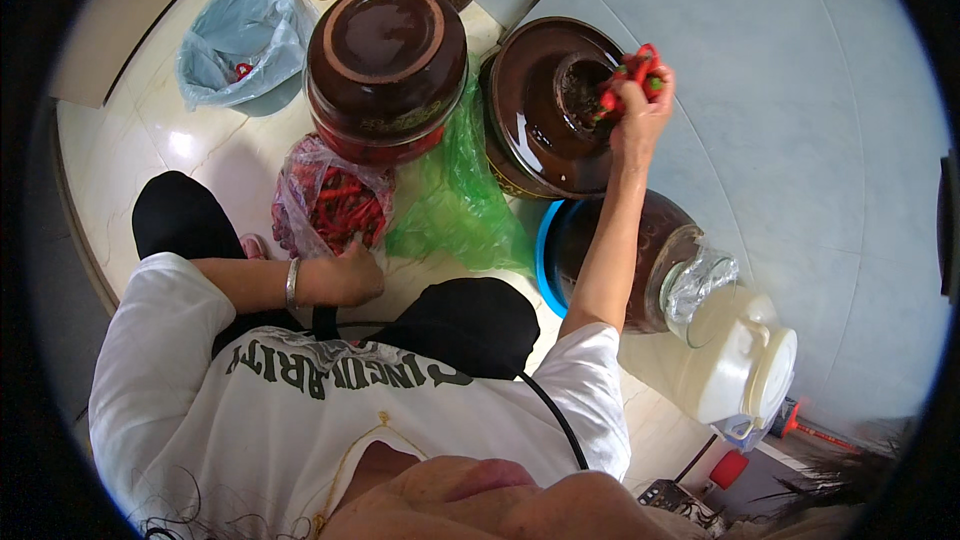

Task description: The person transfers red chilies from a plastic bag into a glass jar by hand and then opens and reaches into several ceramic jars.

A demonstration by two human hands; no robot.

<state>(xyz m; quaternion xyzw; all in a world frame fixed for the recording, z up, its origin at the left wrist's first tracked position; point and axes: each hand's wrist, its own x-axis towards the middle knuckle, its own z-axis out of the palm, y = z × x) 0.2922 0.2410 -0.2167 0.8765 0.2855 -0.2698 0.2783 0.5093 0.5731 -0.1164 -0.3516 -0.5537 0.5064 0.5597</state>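
Note:
My right hand (643,109) grips a bunch of red chili peppers (641,71) with green stems. It is at the right side of the mouth of a brown glazed pickling jar (525,105), which has a wide water-channel rim. Dark contents show inside the mouth. My left hand (352,274) is closed at the near edge of a clear plastic bag (300,214) full of red chilies (345,206); its fingertips are partly hidden, but it appears to pinch the plastic.
Beyond the bag stands a jar capped by an upturned brown glazed bowl (386,37). A green plastic bag (465,217) lies beside it. Around are a lined bin (247,52), a dark jar with a plastic-wrapped mouth (660,247), a white plastic jug (720,367) and the wall (787,127).

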